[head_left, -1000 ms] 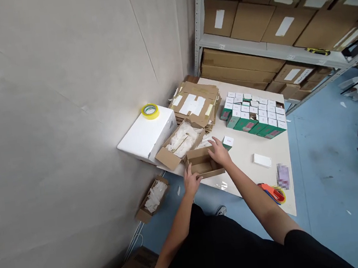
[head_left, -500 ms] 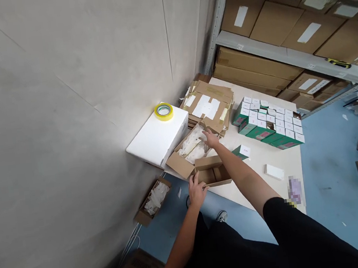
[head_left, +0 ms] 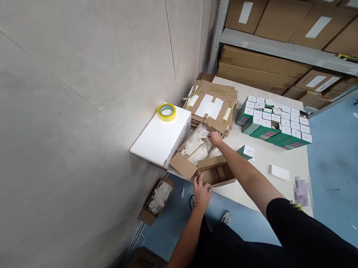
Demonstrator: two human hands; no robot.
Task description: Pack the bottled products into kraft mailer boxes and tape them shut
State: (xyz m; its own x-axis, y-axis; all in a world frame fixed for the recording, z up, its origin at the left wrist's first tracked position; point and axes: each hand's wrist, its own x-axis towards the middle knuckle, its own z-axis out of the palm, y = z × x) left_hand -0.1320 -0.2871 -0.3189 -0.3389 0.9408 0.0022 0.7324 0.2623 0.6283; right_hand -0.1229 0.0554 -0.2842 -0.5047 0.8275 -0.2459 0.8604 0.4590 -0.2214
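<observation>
My left hand (head_left: 202,191) is at the near left corner of an open cardboard box (head_left: 226,173), its fingers hooked over the rim. Only brown cardboard shows inside that box. Just behind it, a longer open carton (head_left: 183,165) is filled with crumpled white packing material (head_left: 196,145). At that carton's right side, my right hand (head_left: 215,138) is closed, with the fingertips curled out of sight; what they hold, if anything, is hidden. Right of my forearm stands a small green and white box (head_left: 247,151).
A yellow tape roll (head_left: 166,112) rests on a white box (head_left: 161,138) by the wall. Flattened cartons (head_left: 215,97) lie behind. Green and white boxes (head_left: 274,124) stand in rows on the table (head_left: 262,176), near a white box (head_left: 279,173). Shelving (head_left: 259,43) holds cartons.
My right hand has gone from spread fingers over the packing material to a closed hand at the carton's right side. My left hand stays at the box's corner. The view has shifted slightly.
</observation>
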